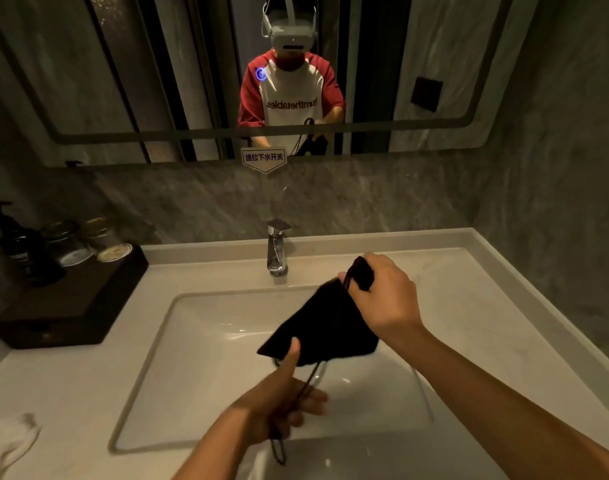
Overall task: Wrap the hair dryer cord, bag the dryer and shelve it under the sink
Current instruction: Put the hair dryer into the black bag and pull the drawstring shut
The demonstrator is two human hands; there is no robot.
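I've got both hands over the sink basin (199, 341), holding a black drawstring bag (322, 327) up in the air above the drain. My right hand (382, 296) is closed around the bag's upper corner near the faucet (277, 251) — fingers curled tight, fabric and a bit of cord bunched inside the fist. My left hand (278, 400) pinches the bag's lower edge, thumb pressed on top of the cloth, fingers underneath; it's motion-blurred, so finger detail is soft. The drawstring (297, 400) runs down from the bag across the left palm and hangs in a loop below the wrist. Bag looks flat and limp, stretched diagonally between the two grips. Hair dryer itself — can't see it anywhere on the white countertop (452, 289). Far left, a dark tray (64, 306) carries a pump bottle (15, 244) and two upturned glasses (84, 242). Mirror (157, 81) above reflects the person in a headset.
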